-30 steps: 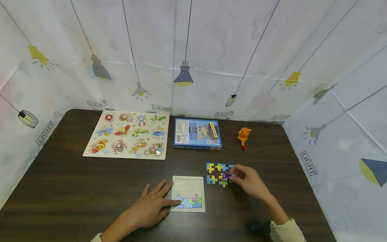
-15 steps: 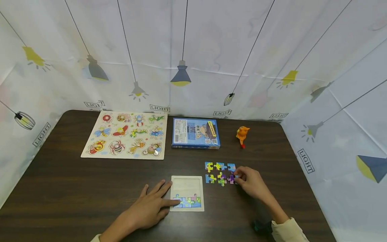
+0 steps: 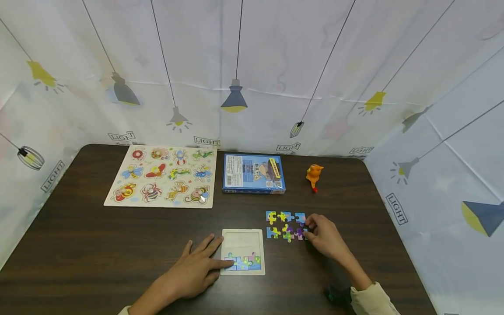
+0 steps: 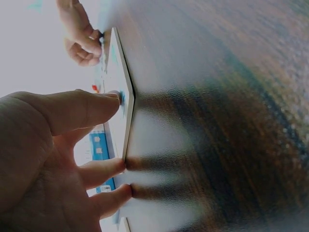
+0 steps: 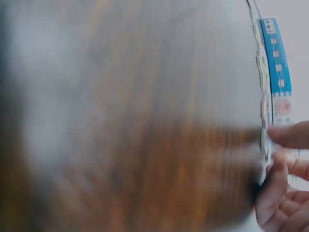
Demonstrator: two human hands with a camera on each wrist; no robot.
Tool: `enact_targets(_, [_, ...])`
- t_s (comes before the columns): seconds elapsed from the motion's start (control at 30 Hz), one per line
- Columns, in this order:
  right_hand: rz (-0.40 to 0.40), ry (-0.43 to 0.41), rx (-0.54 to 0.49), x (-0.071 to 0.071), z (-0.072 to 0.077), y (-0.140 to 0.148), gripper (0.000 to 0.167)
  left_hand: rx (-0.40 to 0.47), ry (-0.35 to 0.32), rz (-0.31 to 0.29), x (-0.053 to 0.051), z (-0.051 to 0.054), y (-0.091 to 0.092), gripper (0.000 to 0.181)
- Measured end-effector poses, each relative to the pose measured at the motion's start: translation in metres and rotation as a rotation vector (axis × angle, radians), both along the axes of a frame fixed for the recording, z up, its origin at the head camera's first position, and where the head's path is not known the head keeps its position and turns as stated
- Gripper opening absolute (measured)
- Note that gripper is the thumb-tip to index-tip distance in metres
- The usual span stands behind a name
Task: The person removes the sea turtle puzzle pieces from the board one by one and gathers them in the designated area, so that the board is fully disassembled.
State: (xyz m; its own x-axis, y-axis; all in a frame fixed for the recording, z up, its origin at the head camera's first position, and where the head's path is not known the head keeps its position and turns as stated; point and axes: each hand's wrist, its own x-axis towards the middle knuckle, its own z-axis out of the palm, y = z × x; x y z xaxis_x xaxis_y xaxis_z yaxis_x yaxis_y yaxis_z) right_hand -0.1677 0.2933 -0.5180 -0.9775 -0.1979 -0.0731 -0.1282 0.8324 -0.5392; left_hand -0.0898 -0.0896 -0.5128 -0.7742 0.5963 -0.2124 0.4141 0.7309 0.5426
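Note:
My left hand (image 3: 197,267) lies spread at the left side of a small pale puzzle tray (image 3: 263,245). Its thumb rests on the joined blue and pink puzzle pieces (image 3: 244,263) along the tray's near side, and other fingertips touch the tray's edge. To the right, loose puzzle pieces lie in two rows; one is a yellow and blue piece (image 3: 271,217). My right hand (image 3: 327,238) pinches a purple puzzle piece (image 3: 300,232) at the right end of the nearer row. The fingertips partly cover that piece. In the right wrist view the pieces show only edge-on.
A cream board with insect pictures (image 3: 161,177) lies at the back left. Beside it is a blue box (image 3: 253,174), then a small orange toy figure (image 3: 314,176). A dark object (image 3: 337,295) sits by the right sleeve. A lamp-patterned curtain (image 3: 275,65) borders the table.
My right hand has brought the purple piece from over the neighbouring piece to the right end of the nearer row. The left hand stays on the tray; the head view has shifted slightly.

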Motion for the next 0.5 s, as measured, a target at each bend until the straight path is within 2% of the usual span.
enact_targets(0.1, [0.007, 0.067, 0.006, 0.002, 0.009, -0.009, 0.017, -0.001, -0.003, 0.000, 0.001, 0.001, 0.000, 0.041])
enact_targets(0.2, [0.077, 0.139, 0.011, 0.007, 0.021, -0.033, 0.018, -0.002, -0.004, -0.001, 0.002, 0.001, 0.000, 0.040])
enact_targets(0.27, [0.200, 0.159, 0.025, 0.014, 0.025, -0.056, 0.021, -0.005, -0.002, 0.000, 0.002, 0.001, 0.000, 0.040])
enact_targets(0.4, [0.470, 0.105, 0.085, 0.028, 0.019, -0.107, 0.030, -0.015, -0.004, -0.005, 0.000, 0.001, 0.000, 0.041])
enact_targets(0.5, [0.608, 0.069, 0.152, 0.035, 0.013, -0.136, 0.034, -0.021, -0.014, -0.007, -0.001, 0.002, -0.001, 0.042])
